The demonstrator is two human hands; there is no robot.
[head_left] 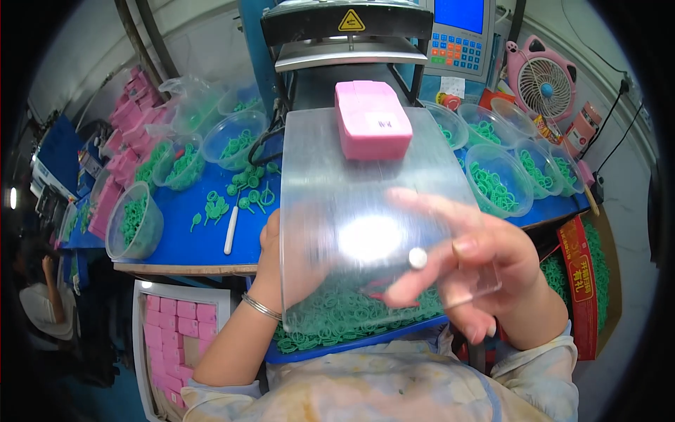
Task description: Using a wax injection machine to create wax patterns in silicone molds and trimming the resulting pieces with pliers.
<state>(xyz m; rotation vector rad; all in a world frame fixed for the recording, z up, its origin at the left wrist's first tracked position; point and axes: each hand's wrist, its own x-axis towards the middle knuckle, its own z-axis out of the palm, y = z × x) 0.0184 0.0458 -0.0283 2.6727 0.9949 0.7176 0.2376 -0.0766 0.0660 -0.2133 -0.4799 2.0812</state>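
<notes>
A clear plastic sheet (380, 183) lies in front of me, its lower part see-through. On its far end rests a pink box (373, 123) with a small pale label. My left hand (295, 246) is at the sheet's left edge, mostly seen through the plastic; its fingers are largely hidden. My right hand (485, 260) is at the sheet's lower right corner, fingers stretched and spread. A small white disc (418, 258) shows by its fingers; whether it is held or fixed to the sheet is unclear. Under the sheet, green plastic pieces (351, 320) fill a blue tray (358, 342).
A press machine (348, 32) with a keypad panel (457, 49) stands ahead. Clear bowls (498, 179) of green pieces sit on both sides. A white stick (230, 231) lies on the blue tabletop (183, 239). Pink boxes (169, 337) fill a tray lower left. A pink fan (545, 81) stands right.
</notes>
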